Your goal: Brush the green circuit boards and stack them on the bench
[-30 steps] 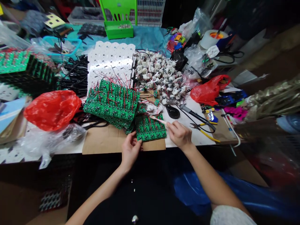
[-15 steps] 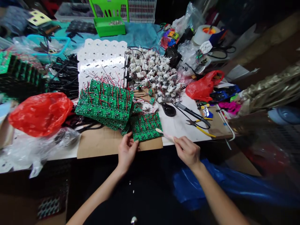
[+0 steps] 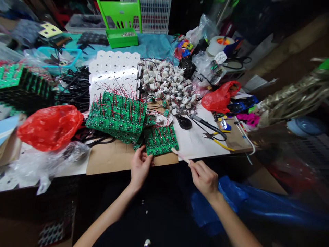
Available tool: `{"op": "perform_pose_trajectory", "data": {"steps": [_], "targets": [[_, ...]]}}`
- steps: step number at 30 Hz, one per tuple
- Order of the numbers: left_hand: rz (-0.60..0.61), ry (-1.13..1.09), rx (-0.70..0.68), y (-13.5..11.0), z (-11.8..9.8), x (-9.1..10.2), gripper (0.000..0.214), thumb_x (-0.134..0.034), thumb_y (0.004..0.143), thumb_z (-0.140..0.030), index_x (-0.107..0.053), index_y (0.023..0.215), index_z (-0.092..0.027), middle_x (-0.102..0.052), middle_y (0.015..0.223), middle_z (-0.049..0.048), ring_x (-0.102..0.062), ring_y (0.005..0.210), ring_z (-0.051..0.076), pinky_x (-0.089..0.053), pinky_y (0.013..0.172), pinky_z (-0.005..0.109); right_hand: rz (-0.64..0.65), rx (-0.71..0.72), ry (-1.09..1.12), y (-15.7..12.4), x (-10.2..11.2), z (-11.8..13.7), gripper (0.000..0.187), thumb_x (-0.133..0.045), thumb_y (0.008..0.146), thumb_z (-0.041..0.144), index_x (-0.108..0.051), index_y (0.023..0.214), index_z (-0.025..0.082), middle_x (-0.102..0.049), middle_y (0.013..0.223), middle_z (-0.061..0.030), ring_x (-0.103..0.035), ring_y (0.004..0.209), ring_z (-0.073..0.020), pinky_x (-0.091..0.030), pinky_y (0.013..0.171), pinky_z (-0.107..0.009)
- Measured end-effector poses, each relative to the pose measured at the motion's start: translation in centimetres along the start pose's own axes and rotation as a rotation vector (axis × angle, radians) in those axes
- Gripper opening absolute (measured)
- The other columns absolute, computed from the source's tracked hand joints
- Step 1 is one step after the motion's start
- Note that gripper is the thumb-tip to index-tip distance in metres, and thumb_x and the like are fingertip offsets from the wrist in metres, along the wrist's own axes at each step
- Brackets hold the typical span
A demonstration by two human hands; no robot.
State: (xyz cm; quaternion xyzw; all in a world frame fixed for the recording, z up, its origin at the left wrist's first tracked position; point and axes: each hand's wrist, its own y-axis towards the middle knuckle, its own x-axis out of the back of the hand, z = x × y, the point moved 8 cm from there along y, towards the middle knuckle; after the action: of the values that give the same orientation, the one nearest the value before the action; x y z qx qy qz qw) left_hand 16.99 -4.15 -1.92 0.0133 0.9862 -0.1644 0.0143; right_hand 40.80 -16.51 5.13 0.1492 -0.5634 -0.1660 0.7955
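Observation:
A green circuit board (image 3: 161, 141) with red and black wires lies at the front edge of the bench. My left hand (image 3: 141, 163) is closed at its lower left corner, thumb on top and the other fingers partly hidden. Between the fingers of my right hand (image 3: 204, 176) is a slim pale toothbrush (image 3: 182, 156), its head at the board's lower right corner. Whether the bristles touch the board I cannot tell. Behind and to the left, a stack of similar wired circuit boards (image 3: 117, 115) rests askew.
Cardboard (image 3: 108, 159) lies under the boards. To the right are a soldering iron (image 3: 208, 125), yellow-handled cutters (image 3: 218, 140) and a black oval piece (image 3: 183, 121). White small motors (image 3: 167, 80) are heaped behind, beside white perforated sheets (image 3: 114, 70). A red bag (image 3: 50, 127) sits left.
My right hand has brought the toothbrush slightly down, its head shifting from the board's right side to its lower right corner. My left hand keeps its hold. The camera view has tilted slightly.

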Motion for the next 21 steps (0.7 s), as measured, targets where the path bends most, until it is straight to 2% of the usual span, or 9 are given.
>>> {"op": "perform_pose_trajectory", "data": {"steps": [3, 5, 7, 10, 13, 15, 17, 19, 21], "targets": [[0.011, -0.035, -0.018, -0.7, -0.4, -0.2, 0.059, -0.076, 0.075, -0.036, -0.048, 0.125, -0.020, -0.056, 0.074, -0.0071, -0.062, 0.056, 0.011, -0.055, 0.056, 0.025, -0.024, -0.173, 0.194, -0.8, 0.5, -1.2, 0.014, -0.057, 0.097, 0.025, -0.068, 0.102, 0.020, -0.068, 0.079, -0.0040, -0.065, 0.070, -0.0157, -0.049, 0.066, -0.026], [0.019, -0.077, -0.028, -1.3, -0.7, -0.4, 0.058, -0.076, 0.075, -0.033, -0.046, 0.123, -0.021, -0.059, 0.075, -0.0069, -0.065, 0.060, 0.012, -0.055, 0.059, 0.025, -0.056, -0.274, 0.274, 0.5, -0.2, -2.2, 0.021, -0.058, 0.095, 0.035, -0.067, 0.107, 0.020, -0.070, 0.086, -0.0070, -0.066, 0.075, -0.0190, -0.052, 0.068, -0.029], [0.020, -0.132, -0.018, -1.6, -0.6, -0.4, 0.056, -0.078, 0.073, -0.033, -0.046, 0.118, -0.021, -0.061, 0.076, -0.0064, -0.068, 0.062, 0.013, -0.056, 0.062, 0.026, -0.058, -0.323, 0.310, 2.9, -1.9, -2.9, 0.030, -0.058, 0.094, 0.044, -0.069, 0.106, 0.019, -0.071, 0.086, -0.0090, -0.066, 0.076, -0.0214, -0.052, 0.068, -0.032], [0.014, -0.204, 0.032, -1.6, -0.1, -0.3, 0.050, -0.080, 0.069, -0.034, -0.048, 0.105, -0.020, -0.063, 0.073, -0.0048, -0.069, 0.061, 0.015, -0.055, 0.060, 0.027, -0.037, -0.315, 0.346, 6.9, -4.6, -3.0, 0.041, -0.056, 0.092, 0.056, -0.071, 0.079, 0.019, -0.066, 0.070, -0.0074, -0.063, 0.066, -0.0210, -0.048, 0.061, -0.031], [0.044, -0.231, 0.028, -1.3, -0.2, -0.2, 0.042, -0.080, 0.068, -0.033, -0.051, 0.096, -0.019, -0.062, 0.071, -0.0041, -0.067, 0.059, 0.015, -0.055, 0.060, 0.028, -0.045, -0.291, 0.380, 9.1, -5.7, -2.4, 0.053, -0.054, 0.089, 0.063, -0.063, 0.059, 0.021, -0.061, 0.058, -0.0053, -0.057, 0.054, -0.0182, -0.043, 0.052, -0.029], [0.083, -0.223, -0.018, -1.3, -0.9, 0.0, 0.035, -0.077, 0.069, -0.028, -0.054, 0.094, -0.019, -0.061, 0.071, -0.0043, -0.066, 0.059, 0.014, -0.053, 0.060, 0.027, -0.048, -0.291, 0.409, 8.8, -5.4, -2.1, 0.055, -0.054, 0.088, 0.066, -0.065, 0.061, 0.020, -0.063, 0.057, -0.0061, -0.057, 0.051, -0.0187, -0.042, 0.049, -0.029], [0.144, -0.194, -0.069, -1.7, -2.1, 0.0, 0.029, -0.075, 0.070, -0.022, -0.057, 0.092, -0.019, -0.060, 0.071, -0.0042, -0.063, 0.059, 0.012, -0.051, 0.058, 0.025, -0.044, -0.357, 0.485, 7.4, -4.8, -2.2, 0.056, -0.055, 0.085, 0.069, -0.069, 0.067, 0.018, -0.064, 0.056, -0.0067, -0.057, 0.047, -0.0188, -0.040, 0.043, -0.029], [0.223, -0.151, -0.110, -2.3, -3.8, 0.1, 0.025, -0.073, 0.071, -0.018, -0.060, 0.093, -0.019, -0.060, 0.069, -0.0038, -0.062, 0.059, 0.012, -0.049, 0.057, 0.024, -0.026, -0.584, 0.699, 5.1, -4.7, -2.9, 0.055, -0.065, 0.076, 0.071, -0.070, 0.067, 0.017, -0.063, 0.055, -0.0054, -0.047, 0.038, -0.0149, -0.031, 0.036, -0.027], [0.294, -0.114, -0.146, -2.9, -6.2, 0.8, 0.023, -0.071, 0.073, -0.017, -0.062, 0.094, -0.019, -0.061, 0.068, -0.0029, -0.063, 0.059, 0.013, -0.050, 0.057, 0.025, 0.014, -0.779, 0.909, 3.4, -4.7, -2.4, 0.053, -0.074, 0.067, 0.069, -0.069, 0.069, 0.017, -0.061, 0.056, -0.0040, -0.037, 0.035, -0.0097, -0.023, 0.032, -0.025]]}}
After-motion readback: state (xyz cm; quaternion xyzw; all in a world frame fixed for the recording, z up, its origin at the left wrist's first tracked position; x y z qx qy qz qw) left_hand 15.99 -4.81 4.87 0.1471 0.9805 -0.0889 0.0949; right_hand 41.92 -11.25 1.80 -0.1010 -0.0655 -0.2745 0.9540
